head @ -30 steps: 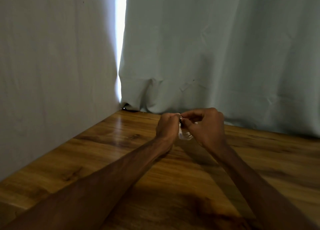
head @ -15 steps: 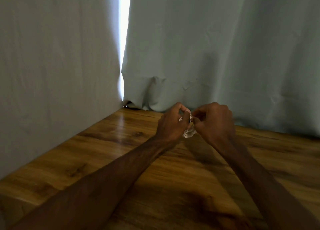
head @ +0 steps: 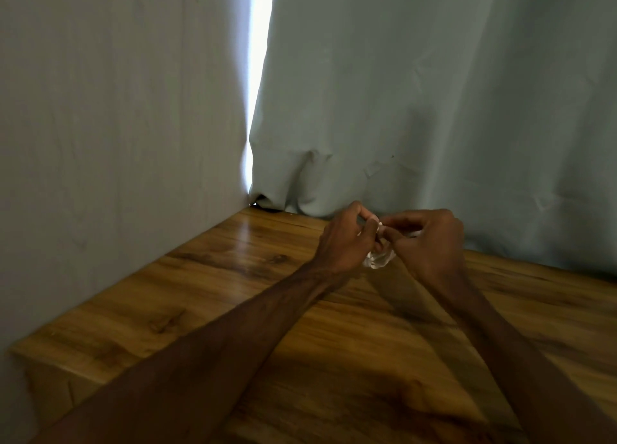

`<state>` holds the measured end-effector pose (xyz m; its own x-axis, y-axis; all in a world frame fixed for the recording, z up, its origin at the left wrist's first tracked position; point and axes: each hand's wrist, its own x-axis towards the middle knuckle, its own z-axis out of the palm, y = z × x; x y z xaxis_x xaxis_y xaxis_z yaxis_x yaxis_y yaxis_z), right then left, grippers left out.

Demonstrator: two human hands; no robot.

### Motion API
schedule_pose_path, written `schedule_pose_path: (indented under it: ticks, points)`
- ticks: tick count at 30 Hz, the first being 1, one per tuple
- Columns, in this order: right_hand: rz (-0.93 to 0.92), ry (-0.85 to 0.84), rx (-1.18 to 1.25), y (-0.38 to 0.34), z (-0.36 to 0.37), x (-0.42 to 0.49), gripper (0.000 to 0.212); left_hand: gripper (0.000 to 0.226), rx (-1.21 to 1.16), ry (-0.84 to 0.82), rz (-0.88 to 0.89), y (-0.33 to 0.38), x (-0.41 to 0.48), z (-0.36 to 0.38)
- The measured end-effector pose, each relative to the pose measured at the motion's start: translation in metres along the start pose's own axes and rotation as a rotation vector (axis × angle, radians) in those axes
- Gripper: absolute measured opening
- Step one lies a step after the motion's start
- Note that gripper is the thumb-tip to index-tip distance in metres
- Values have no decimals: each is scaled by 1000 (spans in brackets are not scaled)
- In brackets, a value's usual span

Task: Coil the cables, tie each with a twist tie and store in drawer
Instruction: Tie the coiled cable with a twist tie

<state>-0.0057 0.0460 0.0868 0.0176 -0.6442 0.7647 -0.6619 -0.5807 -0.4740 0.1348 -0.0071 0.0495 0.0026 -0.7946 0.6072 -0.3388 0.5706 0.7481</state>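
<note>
Left grip (head: 344, 240), right grip (head: 430, 243) pinch whitish coil (head: 379, 260).

left hand (head: 344, 243): fingers curled, pinching white bundle (head: 379, 259) | right hand (head: 430, 243): fingertips pinching same bundle | forearms: both stretched forward, converging

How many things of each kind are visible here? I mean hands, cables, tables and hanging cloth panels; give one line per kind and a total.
hands: 2 (left hand, right hand)
small white coiled cable: 1
brown wooden table: 1
pale grey cloth panels: 2 (left panel, right panel)
total: 6
</note>
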Motion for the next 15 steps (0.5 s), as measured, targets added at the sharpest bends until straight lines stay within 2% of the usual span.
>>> schedule_pose_path:
  ticks: [3, 11, 15]
  points:
    - [111, -29, 102, 10, -6, 4, 17, 17, -15, -65, 43, -3, 0, 2]
    - [-15, -49, -86, 18, -3, 6, 19, 9, 27, 19, 114, -2, -4, 6]
    - [-26, -38, -153, 16, -2, 6, 19, 12, -121, 21, 73, 3, -5, 7]
